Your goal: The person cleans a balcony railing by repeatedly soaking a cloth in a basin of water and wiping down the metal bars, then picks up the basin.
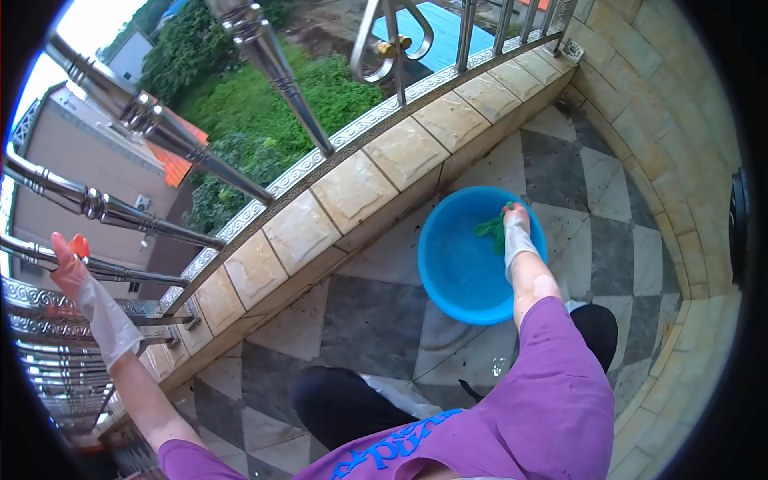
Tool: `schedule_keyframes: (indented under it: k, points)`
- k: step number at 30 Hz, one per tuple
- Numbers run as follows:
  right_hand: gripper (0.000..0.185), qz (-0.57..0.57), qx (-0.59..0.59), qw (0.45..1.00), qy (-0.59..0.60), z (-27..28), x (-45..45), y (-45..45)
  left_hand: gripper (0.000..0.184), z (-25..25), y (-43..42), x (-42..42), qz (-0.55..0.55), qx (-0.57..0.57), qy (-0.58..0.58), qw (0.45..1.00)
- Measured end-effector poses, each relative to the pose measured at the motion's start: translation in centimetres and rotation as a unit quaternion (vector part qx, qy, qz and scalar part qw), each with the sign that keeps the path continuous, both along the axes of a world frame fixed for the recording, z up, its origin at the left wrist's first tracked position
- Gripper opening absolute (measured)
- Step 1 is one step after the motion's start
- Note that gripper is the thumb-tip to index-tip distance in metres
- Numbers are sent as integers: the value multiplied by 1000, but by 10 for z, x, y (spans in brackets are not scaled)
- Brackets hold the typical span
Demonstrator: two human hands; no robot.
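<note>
My left hand (70,264), in a pink and white glove, is at the metal railing (104,270) on the far left, its fingers around or against a bar. My right hand (516,224), gloved the same way, is closed on a green cloth (492,232) over the right side of a blue basin (464,276). The basin stands on the tiled floor and seems to hold shallow water. Part of the cloth hangs down inside it. The fingertips of my left hand are partly hidden by the bar and the glove.
A low stone-tiled ledge (354,188) runs diagonally under the railing. At the right a curved-looking tiled wall (680,144) rises from the grey and white floor (372,320). My knees in black trousers are close to the basin. Greenery and buildings lie beyond the railing.
</note>
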State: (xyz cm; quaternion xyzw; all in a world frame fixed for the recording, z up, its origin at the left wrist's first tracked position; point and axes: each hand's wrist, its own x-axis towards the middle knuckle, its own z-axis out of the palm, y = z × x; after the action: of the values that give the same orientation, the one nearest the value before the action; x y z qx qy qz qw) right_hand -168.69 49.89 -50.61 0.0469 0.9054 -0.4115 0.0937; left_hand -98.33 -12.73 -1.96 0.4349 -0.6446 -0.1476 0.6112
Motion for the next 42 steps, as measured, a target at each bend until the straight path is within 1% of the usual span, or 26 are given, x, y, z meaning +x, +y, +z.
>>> schedule_keyframes:
  k: [3,5,6,7,8,10,12,13,15,16,17,18,19,20,22,24,26,28,29,31,33,36,38,39,41,42]
  points:
    - [20,79,40,994,57,25,-38,-5,60,18,38,-9,198,71,-103,972]
    - [21,122,77,980,134,32,-49,-12,69,19,132,-78,232,-75,-158,957]
    - [21,146,94,969,178,43,-52,-17,67,21,178,-127,182,-185,-149,954]
    - [22,164,116,975,96,72,-39,-22,65,25,231,-182,139,-214,-162,953]
    - [28,229,238,941,75,111,-23,-26,63,29,274,-234,97,-241,-172,950]
    - [54,322,321,884,113,71,-15,-10,57,38,306,-304,-39,-275,-167,946]
    - [53,344,357,868,25,74,-4,3,58,55,325,-375,-78,-268,-131,951]
    - [49,332,313,890,23,44,-11,10,59,65,316,-397,-148,-200,-58,967]
    - [40,124,-35,986,-108,-21,-26,0,51,89,266,-439,-128,-177,-33,975]
    - [31,-7,-183,931,-316,-51,-34,-12,46,98,230,-456,-177,-107,9,978]
    - [23,222,-19,904,-364,-27,-24,-26,42,103,190,-469,-253,-35,67,965]
    - [28,200,-117,888,-397,1,-24,-30,39,99,161,-469,-341,22,114,933]
    - [30,317,-100,852,-405,90,-22,-49,27,105,191,-490,-139,0,71,988]
    - [30,358,-217,790,-448,122,-27,-61,16,110,219,-511,67,22,33,997]
    - [19,527,-346,707,-321,177,-39,-110,20,75,85,-462,-284,-75,208,933]
    - [14,616,-385,652,-217,311,-43,-149,20,77,103,-464,-222,-19,217,951]
    - [26,637,-387,658,103,434,-40,-174,18,76,102,-461,-162,-3,209,964]
    - [25,537,-349,673,371,508,-36,-215,17,81,103,-462,-74,13,198,977]
    - [22,434,-327,653,528,524,-33,-235,10,66,70,-451,-162,-91,145,972]
    - [17,404,-142,747,508,528,-26,-265,2,49,27,-442,-289,-182,120,932]
    - [15,393,-85,757,515,507,-22,-275,4,80,140,-482,-200,-36,188,961]
    - [21,480,114,672,553,498,-15,-248,8,97,217,-504,-189,59,221,955]
    - [23,555,135,590,571,436,-47,-249,7,79,183,-501,-227,31,243,943]
    - [23,586,59,630,506,435,-55,-227,9,73,155,-498,-271,0,274,923]
    - [21,591,-46,678,435,453,-68,-218,13,60,84,-494,-480,-75,394,781]
    - [20,566,-72,703,424,458,-69,-217,16,49,65,-495,-608,-53,462,643]
